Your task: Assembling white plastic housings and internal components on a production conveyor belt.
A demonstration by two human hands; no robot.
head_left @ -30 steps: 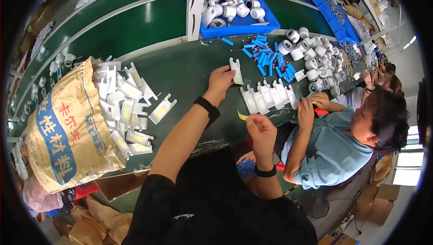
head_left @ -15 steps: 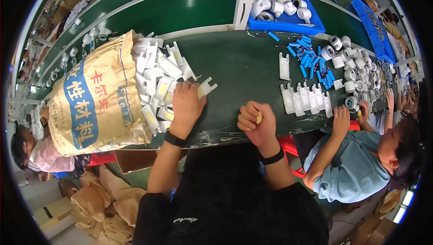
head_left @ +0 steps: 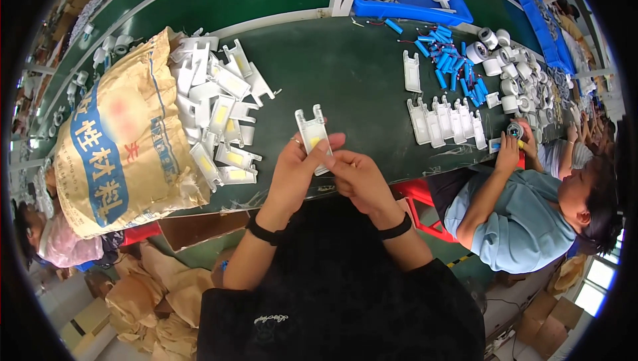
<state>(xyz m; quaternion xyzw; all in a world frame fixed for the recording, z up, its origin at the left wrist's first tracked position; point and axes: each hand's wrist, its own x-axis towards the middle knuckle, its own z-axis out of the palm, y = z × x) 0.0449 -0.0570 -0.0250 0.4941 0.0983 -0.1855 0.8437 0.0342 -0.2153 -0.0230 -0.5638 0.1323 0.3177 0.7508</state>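
1. Holding the white panel (head_left: 312, 130) in the left hand (head_left: 290, 168); gripped firmly enough to stand tilted up, with the pronged end pointing away from the body and the yellow patch facing up; pressing the thumb across the lower part of its face, with the other fingers closed behind it and fingertips showing past its right edge.
2. Reaching in from the other side with the right hand (head_left: 364, 181); bent into a near pinch, with thumb and forefinger close together at the panel's lower right corner, just beside the left thumb; cannot tell whether gripping the panel's edge or something small there.
3. Held thus between both hands, over the near part of the green bench (head_left: 352, 82); well apart from the other panels.
4. Off to the left, spilling beside a printed paper sack (head_left: 146, 95), a loose heap of similar panels (head_left: 219, 108).
5. Off to the right, set close together, a row of panels (head_left: 438, 125), with a single panel (head_left: 412, 72) just beyond; near these, scattered blue cylinders (head_left: 455, 65) and clustered white housings (head_left: 512, 75); farther right, seated at the bench, a co-worker in a light-blue top (head_left: 512, 228).
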